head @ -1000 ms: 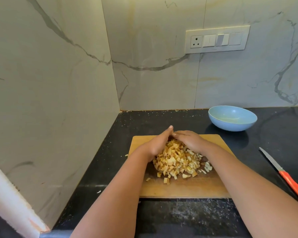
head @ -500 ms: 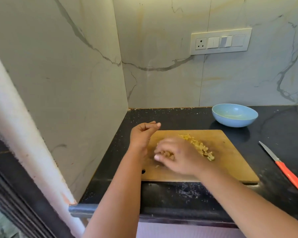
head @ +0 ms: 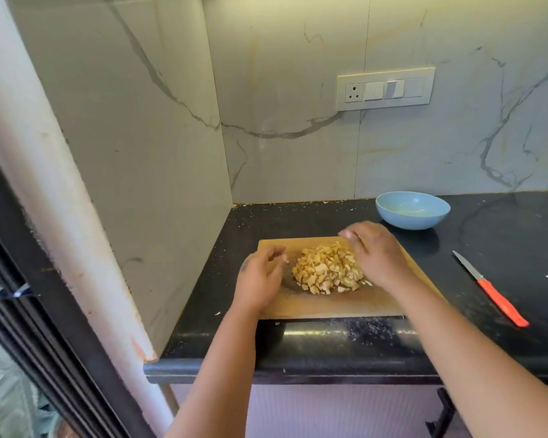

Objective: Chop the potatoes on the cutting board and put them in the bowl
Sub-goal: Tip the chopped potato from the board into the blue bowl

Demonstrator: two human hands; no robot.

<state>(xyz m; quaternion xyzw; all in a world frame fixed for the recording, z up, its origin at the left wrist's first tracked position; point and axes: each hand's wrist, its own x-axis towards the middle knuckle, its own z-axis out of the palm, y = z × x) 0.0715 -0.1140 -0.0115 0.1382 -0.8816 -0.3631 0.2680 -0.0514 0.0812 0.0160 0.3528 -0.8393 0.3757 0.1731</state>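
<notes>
Head view looks down on two bare hands flanking a heap of chopped potatoes on a wooden cutting board. Left hand sits over the board's left edge, its fingers loosely curled inward toward the heap; whether they pinch a piece cannot be told, since the fingertips are blurred. Right hand lies along the right side of the heap with its fingers held fairly straight and together, palm turned toward the potatoes and touching the pile's edge; it grips nothing. The potato cubes are gathered in one mound near the middle of the board, with a few loose bits at its front. The board rests on the black counter, close to its front edge and toward its left end, near the corner where the marble side wall meets the back wall. A light blue bowl stands on the counter behind the board's far right corner, apart from it. A knife with a red handle lies on the counter to the right of the board, untouched. A white switch plate is mounted on the back wall above the bowl.
</notes>
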